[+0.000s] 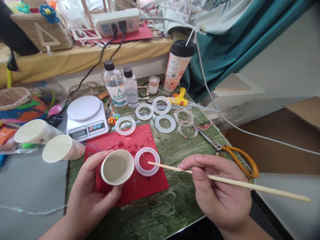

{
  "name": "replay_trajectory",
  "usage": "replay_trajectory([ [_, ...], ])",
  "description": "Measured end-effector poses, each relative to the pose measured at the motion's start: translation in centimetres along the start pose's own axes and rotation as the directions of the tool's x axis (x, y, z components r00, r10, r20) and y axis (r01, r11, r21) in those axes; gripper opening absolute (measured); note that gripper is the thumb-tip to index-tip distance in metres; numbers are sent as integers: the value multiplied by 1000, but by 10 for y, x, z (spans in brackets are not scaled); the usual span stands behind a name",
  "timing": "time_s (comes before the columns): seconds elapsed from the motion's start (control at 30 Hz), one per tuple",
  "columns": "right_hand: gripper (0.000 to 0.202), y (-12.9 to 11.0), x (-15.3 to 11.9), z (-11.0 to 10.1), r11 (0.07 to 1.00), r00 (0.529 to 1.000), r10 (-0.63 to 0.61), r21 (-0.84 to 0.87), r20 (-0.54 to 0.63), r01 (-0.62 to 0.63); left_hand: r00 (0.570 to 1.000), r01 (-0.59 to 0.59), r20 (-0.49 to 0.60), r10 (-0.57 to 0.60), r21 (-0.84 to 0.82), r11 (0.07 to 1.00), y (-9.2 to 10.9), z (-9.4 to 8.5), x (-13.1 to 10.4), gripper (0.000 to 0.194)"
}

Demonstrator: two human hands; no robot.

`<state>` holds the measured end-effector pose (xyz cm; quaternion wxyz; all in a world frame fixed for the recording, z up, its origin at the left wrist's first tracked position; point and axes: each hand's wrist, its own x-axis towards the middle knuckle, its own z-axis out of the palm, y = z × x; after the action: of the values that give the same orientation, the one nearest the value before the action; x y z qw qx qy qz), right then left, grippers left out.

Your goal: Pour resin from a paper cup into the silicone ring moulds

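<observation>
A paper cup (pixel 117 167) with its opening toward the camera is in my left hand (pixel 93 186), over a red sheet (pixel 147 135). My right hand (pixel 220 190) pinches a thin wooden stick (pixel 232 182), whose left tip is over a translucent ring mold (pixel 157 161) on the red sheet, just right of the cup. Another ring mold (pixel 125 134) lies at the sheet's top edge. Three more pale ring molds (pixel 165 132) sit behind on the green wood-patterned table (pixel 175 151), beside two clear rings (pixel 188 137).
Left of my left hand are two paper cups (pixel 58 149) and a white scale (pixel 83 110). Behind stand bottles (pixel 131 95), a lidded drink cup (pixel 177 70) and a yellow glue gun (pixel 180 99). Orange-handled scissors (pixel 243 155) lie at the table's right edge.
</observation>
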<state>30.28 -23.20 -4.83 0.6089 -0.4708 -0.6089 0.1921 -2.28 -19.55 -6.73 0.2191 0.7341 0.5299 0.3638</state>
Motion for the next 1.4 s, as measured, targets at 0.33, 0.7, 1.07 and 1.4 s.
replay_trajectory([
  [0.33,38,2,-5,12,999,991,-26,42,133,21,1000,3,5,-3,1,1000,-1,1,-1,60],
  [0.7,42,4,7,28,992,983,-105,89,150,93,1000,3,-24,-2,15,1000,3,2,1,58],
  [1.07,46,-1,11,13,997,994,-77,32,75,75,999,31,-29,-32,-39,999,3,1,-2,58],
  [1.4,34,-3,3,21,995,986,-62,89,157,48,999,1,-39,-3,-41,999,4,1,0,58],
])
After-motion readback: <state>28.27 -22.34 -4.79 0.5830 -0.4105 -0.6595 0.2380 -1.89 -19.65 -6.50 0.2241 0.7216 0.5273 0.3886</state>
